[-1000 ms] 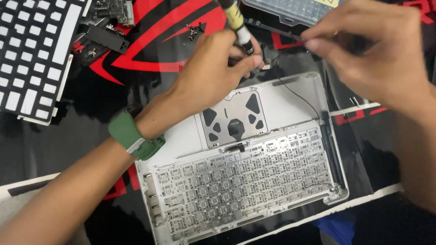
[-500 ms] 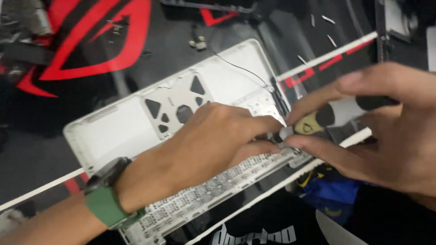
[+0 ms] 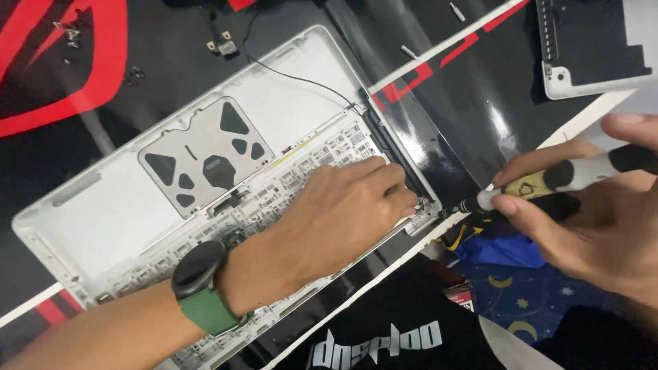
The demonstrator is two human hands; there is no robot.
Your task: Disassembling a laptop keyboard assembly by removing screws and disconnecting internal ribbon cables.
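Hands over an opened white laptop case (image 3: 137, 199) lying diagonally on a black-and-red worktop (image 3: 480, 103) | left hand (image 3: 343, 212), green-strapped watch (image 3: 199, 281) at the wrist, lies flat, fingers curled, pressing the keyboard underside near the case's right corner, holding nothing | right hand (image 3: 589, 212) closed around a screwdriver (image 3: 548, 181), tip at that corner.

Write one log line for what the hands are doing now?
left hand: pressing on laptop case | right hand: holding screwdriver, tip at case corner
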